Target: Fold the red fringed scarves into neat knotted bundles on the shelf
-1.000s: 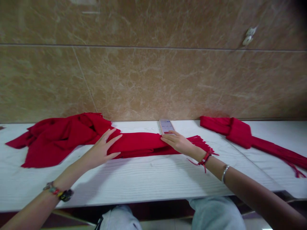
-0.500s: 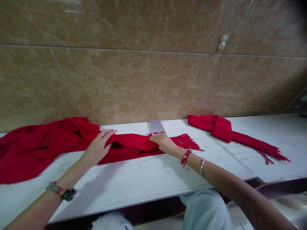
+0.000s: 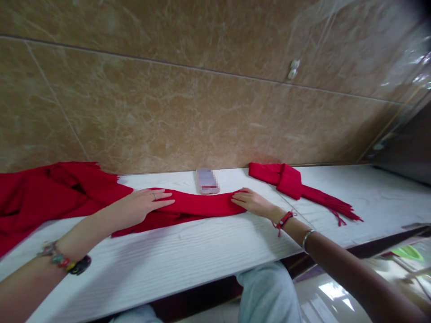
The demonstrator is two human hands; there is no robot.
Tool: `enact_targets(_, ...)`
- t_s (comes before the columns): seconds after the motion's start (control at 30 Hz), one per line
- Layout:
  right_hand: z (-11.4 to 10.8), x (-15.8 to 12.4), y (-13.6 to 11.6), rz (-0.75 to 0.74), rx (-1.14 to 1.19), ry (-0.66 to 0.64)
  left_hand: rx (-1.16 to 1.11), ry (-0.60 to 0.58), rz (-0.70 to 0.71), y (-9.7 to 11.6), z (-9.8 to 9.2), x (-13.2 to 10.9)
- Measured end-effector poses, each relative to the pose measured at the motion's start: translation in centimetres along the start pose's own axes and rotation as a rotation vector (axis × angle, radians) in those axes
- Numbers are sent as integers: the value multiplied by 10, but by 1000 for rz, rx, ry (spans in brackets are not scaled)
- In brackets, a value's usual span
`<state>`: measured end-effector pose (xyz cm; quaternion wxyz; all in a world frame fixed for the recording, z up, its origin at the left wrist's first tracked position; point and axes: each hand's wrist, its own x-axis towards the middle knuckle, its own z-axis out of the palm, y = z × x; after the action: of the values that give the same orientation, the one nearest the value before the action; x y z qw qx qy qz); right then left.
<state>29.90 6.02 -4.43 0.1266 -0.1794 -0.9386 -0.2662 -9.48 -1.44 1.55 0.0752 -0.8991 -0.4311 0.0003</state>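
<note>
A red scarf (image 3: 202,204), folded into a long strip, lies across the white wooden surface in front of me. My left hand (image 3: 143,207) rests on its left part with the fingers stretched out and spread. At the strip's right end, my right hand (image 3: 254,202) lies on the cloth, fingers extended over it. No fringe shows at that end. A larger loose red cloth (image 3: 57,193) lies rumpled at the left, with a fringed edge. To the right is another red scarf (image 3: 289,179), folded and wrapped round itself, its fringe spread out rightward.
A phone (image 3: 207,181) lies just behind the strip, by the marbled tile wall (image 3: 175,116). A small white fitting (image 3: 294,69) is fixed to the wall. The white surface (image 3: 188,251) ends just above my knees. A green basin (image 3: 407,252) is at lower right.
My right hand has slid right along the strip to its end, and the fringe there no longer shows. My left hand lies flatter on the cloth. The view has shifted right.
</note>
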Motion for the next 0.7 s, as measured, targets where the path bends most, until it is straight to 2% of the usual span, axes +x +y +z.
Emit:
enact_targets(0.13, 11, -10, -1, 79, 46, -52, 57, -3, -24, 2, 1, 1)
enact_targets(0.23, 4, -10, 11, 68, -8, -68, 145, 25, -16, 4, -3, 8)
enact_targets(0.37, -2, -6, 25, 130, -117, -11, 246, 107, -12, 4, -7, 16)
enact_targets(0.43, 1, -5, 23, 109, -123, -22, 248, 73, -13, 6, -5, 16)
enact_targets(0.53, 7, -6, 14, 52, -82, -82, 217, -44, -42, 13, 1, 14)
enact_targets(0.6, 9, -7, 8, 63, -63, -98, 200, -100, -78, 17, 3, 14)
enact_targets(0.7, 8, -7, 7, 86, -46, -109, 156, -173, -118, 20, -3, 15)
